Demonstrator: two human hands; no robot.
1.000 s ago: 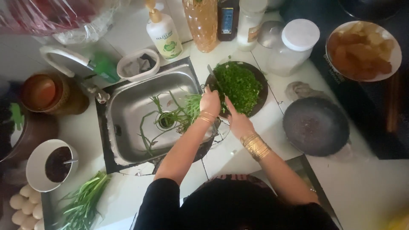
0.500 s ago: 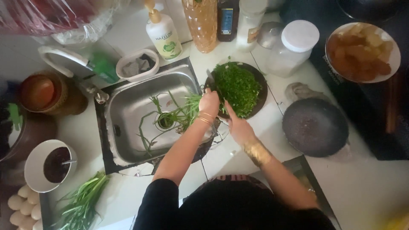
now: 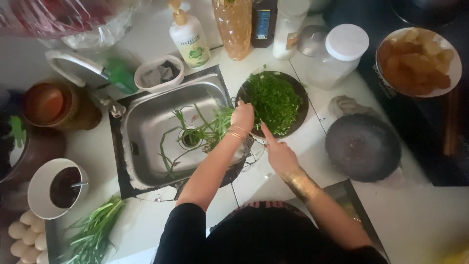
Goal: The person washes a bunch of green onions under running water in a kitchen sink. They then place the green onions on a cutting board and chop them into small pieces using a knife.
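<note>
Left hand (image 3: 243, 117) closed around green stalks (image 3: 207, 131) over sink (image 3: 146, 122), beside plate of chopped greens (image 3: 273, 100). Right hand (image 3: 278, 154) alongside, index finger extended, remaining fingers curled, holding nothing visible.

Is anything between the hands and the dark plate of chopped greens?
Nothing visible. The left hand, holding green stalks, is at the rim of the dark plate; the right hand points at the chopped greens from just below.
</note>
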